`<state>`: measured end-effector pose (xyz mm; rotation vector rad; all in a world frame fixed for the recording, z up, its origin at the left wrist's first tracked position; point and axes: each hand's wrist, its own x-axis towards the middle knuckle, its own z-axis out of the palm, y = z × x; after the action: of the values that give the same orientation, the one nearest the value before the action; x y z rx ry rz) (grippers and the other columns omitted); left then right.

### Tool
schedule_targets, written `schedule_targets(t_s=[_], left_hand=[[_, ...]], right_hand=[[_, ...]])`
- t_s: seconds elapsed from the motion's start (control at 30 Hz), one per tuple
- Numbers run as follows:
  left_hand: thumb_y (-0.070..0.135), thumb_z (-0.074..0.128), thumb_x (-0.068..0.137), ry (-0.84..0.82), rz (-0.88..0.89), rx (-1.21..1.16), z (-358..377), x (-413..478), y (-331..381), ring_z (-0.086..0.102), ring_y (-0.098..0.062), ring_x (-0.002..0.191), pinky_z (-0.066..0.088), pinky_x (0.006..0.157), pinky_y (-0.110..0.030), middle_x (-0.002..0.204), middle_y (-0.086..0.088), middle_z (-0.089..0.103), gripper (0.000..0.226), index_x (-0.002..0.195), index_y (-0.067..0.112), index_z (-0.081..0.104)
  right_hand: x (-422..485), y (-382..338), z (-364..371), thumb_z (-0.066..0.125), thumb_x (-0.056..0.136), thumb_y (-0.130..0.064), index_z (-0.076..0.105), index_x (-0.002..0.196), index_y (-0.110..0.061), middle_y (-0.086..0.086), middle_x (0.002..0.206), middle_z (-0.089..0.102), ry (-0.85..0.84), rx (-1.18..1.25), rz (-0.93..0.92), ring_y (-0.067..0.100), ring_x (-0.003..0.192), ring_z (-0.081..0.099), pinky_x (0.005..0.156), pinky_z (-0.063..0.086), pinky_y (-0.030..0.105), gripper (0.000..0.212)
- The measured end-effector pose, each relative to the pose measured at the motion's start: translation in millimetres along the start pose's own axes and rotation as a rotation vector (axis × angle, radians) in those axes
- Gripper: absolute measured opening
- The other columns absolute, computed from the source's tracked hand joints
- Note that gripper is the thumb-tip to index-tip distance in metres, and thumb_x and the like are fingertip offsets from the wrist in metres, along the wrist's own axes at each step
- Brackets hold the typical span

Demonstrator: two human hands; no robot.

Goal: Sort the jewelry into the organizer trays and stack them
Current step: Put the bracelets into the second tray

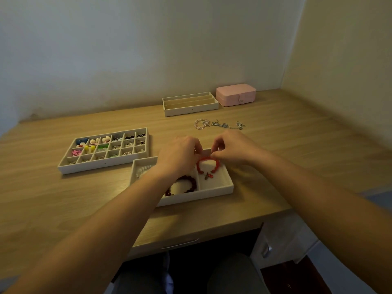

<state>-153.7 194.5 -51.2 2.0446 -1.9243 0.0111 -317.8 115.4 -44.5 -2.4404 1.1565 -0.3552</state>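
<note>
On the wooden surface (63,198), a red bracelet (209,164) lies in the near tray (214,188).
At the left sits the full tray of little boxes (104,153). The left hand (180,155) and right hand (231,149) both pinch the bracelet's far side, over the tray's right box. It is best to lay it flat inside the walls, then let go softly. Loose jewelry (220,124) waits behind.

open desk (275,158) right, compartment tray (101,164) left
</note>
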Motion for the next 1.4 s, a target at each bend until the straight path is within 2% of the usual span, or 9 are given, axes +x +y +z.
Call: schedule_targets(t_s=[0.2,0.4,0.57,0.83,0.97,1.07,1.17,1.3,1.4], left_hand=[[0.037,0.069,0.087,-0.163,-0.018,-0.013,-6.5,-6.4,3.9,0.06,-0.013,0.087,0.055,0.072,-0.034,0.092,0.011,0.065,0.01,0.096,0.034,0.073],[0.041,0.076,0.082,-0.281,0.009,-0.064,-5.3,-7.4,9.9,0.058,-0.01,0.086,0.049,0.069,-0.029,0.083,0.019,0.056,0.014,0.095,0.036,0.074],[0.038,0.076,0.082,-0.276,0.01,-0.093,-1.9,-5.6,8.7,0.059,-0.013,0.088,0.051,0.072,-0.031,0.083,0.019,0.055,0.013,0.095,0.036,0.076],[0.03,0.074,0.085,-0.276,-0.002,-0.18,-0.2,-5.0,5.1,0.06,-0.009,0.084,0.049,0.068,-0.027,0.082,0.021,0.058,0.007,0.086,0.037,0.074],[0.026,0.071,0.087,-0.22,-0.025,-0.236,-2.2,-2.5,2.2,0.056,-0.004,0.078,0.045,0.066,-0.026,0.08,0.019,0.058,0.006,0.087,0.032,0.073],[0.026,0.072,0.087,-0.242,-0.029,-0.213,-3.0,-2.4,-0.9,0.056,-0.007,0.079,0.048,0.069,-0.028,0.081,0.018,0.057,0.006,0.086,0.032,0.073],[0.027,0.067,0.089,-0.218,-0.078,-0.259,-1.7,-1.7,-5.3,0.061,-0.012,0.083,0.053,0.073,-0.032,0.084,0.013,0.064,0.007,0.086,0.031,0.072],[0.024,0.067,0.087,-0.171,-0.157,-0.307,-0.2,-1.0,-13.7,0.062,-0.015,0.082,0.052,0.071,-0.032,0.084,0.008,0.065,0.009,0.085,0.031,0.063],[0.022,0.071,0.086,-0.173,-0.153,-0.324,0.4,-3.4,-15.5,0.06,-0.013,0.082,0.047,0.069,-0.029,0.085,0.008,0.064,0.015,0.081,0.031,0.06]], right_hand=[[-7.2,-3.6,-5.3,0.079,0.085,-0.028,0.077,0.094,-0.026,-0.014,0.091,0.062,-0.127,-0.013,0.009,0.005,0.087,0.058,0.073,0.05,0.024,0.009],[-9.3,-8.9,-7.6,0.081,0.084,-0.022,0.078,0.097,-0.026,-0.013,0.102,0.061,-0.248,-0.021,-0.001,0.009,0.104,0.058,0.085,0.051,0.028,0.014],[-9.1,-11.4,-3.4,0.079,0.084,-0.02,0.079,0.096,-0.025,-0.014,0.094,0.062,-0.211,-0.073,0.001,0.005,0.09,0.058,0.075,0.049,0.024,0.013],[-8.8,-5.3,-5.9,0.079,0.086,-0.021,0.077,0.087,-0.026,-0.012,0.097,0.064,-0.222,0.005,0.016,0.01,0.098,0.06,0.084,0.054,0.029,0.006],[-7.3,-7.0,-8.0,0.078,0.085,-0.021,0.075,0.083,-0.029,-0.009,0.09,0.065,-0.192,0.028,0.002,0.009,0.089,0.06,0.069,0.047,0.024,0.009],[-7.9,-7.1,-7.7,0.077,0.087,-0.021,0.074,0.083,-0.027,-0.01,0.089,0.064,-0.221,0.025,0.011,0.007,0.086,0.059,0.068,0.045,0.023,0.008],[-6.6,-4.8,-6.6,0.074,0.088,-0.02,0.069,0.084,-0.024,-0.008,0.087,0.064,-0.119,0.064,0.024,0.006,0.08,0.058,0.065,0.045,0.022,0.007],[-3.2,0.0,0.8,0.069,0.088,-0.023,0.063,0.09,-0.023,-0.005,0.093,0.065,-0.019,0.038,0.094,0.012,0.088,0.061,0.08,0.057,0.037,0.007],[-2.5,-0.1,7.3,0.067,0.089,-0.019,0.061,0.093,-0.022,-0.003,0.095,0.064,0.006,0.081,0.112,0.016,0.09,0.061,0.08,0.055,0.037,0.008]])
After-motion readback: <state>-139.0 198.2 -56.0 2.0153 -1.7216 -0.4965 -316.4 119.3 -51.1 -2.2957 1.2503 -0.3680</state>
